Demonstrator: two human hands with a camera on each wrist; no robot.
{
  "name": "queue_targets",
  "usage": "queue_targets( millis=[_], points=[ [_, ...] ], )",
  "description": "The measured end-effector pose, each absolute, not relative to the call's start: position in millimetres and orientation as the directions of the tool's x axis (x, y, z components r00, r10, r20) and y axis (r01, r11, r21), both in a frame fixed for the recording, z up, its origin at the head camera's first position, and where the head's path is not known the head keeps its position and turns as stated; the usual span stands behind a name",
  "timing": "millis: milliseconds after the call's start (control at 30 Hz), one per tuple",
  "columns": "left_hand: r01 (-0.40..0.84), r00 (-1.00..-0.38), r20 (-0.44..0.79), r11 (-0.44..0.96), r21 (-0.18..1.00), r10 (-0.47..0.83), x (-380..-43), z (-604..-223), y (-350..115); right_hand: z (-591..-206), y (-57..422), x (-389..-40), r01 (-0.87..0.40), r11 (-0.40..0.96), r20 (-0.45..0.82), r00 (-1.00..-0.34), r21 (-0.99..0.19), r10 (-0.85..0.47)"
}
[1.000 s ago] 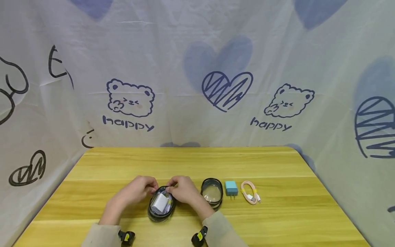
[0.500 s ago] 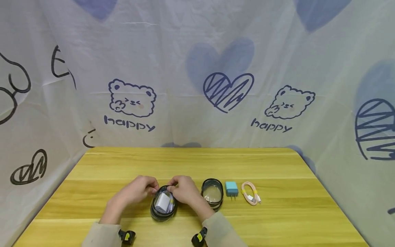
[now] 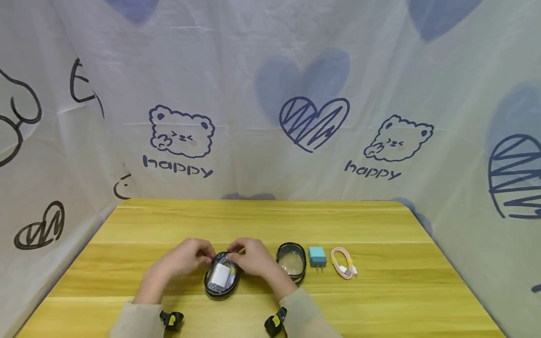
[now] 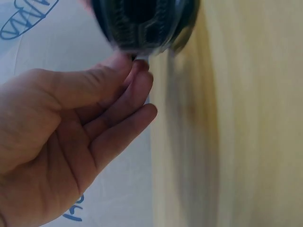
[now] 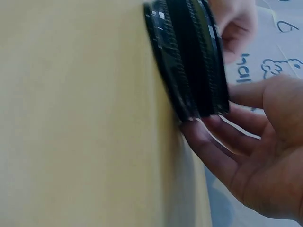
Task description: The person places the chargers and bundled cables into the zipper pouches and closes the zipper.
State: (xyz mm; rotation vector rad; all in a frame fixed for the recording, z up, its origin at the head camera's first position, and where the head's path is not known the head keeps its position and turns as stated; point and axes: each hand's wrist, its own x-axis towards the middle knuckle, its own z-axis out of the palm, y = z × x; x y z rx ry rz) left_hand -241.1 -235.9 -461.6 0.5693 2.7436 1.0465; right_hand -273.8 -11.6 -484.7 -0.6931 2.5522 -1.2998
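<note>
A small oval clear pouch point(image 3: 218, 296) with black edging is held up between both hands. Inside show a white charger block point(image 3: 220, 275) and a pale coiled cable point(image 3: 232, 273) with a yellow tie. My left hand point(image 3: 189, 256) pinches the pouch's far end between thumb and forefinger, the other fingers loosely bent. At the same end, my right hand point(image 3: 252, 257) grips the pouch's right side with thumb and fingertips. The right wrist view shows the black zip side point(image 5: 187, 61) edge-on. In the left wrist view, the left fingertips meet right under the pouch's end point(image 4: 147, 28).
To the right on the wooden table point(image 3: 363, 310) stands another clear, black-edged pouch point(image 3: 291, 263), partly behind the right forearm. Beside it lie a teal charger block point(image 3: 317, 257) with its prongs toward me and a coiled pink cable point(image 3: 343, 263). A printed white cloth point(image 3: 249, 155) encloses the table.
The pouch has swung slightly right and then back left between the hands. Both hands keep their hold in nearly the same place.
</note>
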Motion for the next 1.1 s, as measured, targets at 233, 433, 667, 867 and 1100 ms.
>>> queue_targets(
  millis=[233,433,667,867,1100],
  points=[
    [0.279,-0.900,-0.035,0.637,0.719,0.434,-235,-451,-243,-476,0,-274,-0.322,0.487,-0.039,-0.802,-0.812,-0.596],
    [0.216,-0.891,-0.101,0.609,0.763,0.442,-232,-449,-244,-467,12,-272,-0.308,0.495,-0.117,-0.746,-0.813,-0.656],
    [0.113,-0.871,-0.193,0.567,0.816,0.452,-229,-451,-243,-466,15,-270,-0.336,0.518,-0.155,-0.706,-0.787,-0.692],
    [0.146,-0.895,-0.149,0.591,0.794,0.421,-231,-458,-241,-470,12,-271,-0.331,0.537,-0.138,-0.741,-0.776,-0.657],
    [0.131,-0.941,-0.059,0.519,0.845,0.334,-241,-466,-238,-476,8,-279,-0.247,0.491,-0.093,-0.817,-0.835,-0.570]
  ],
)
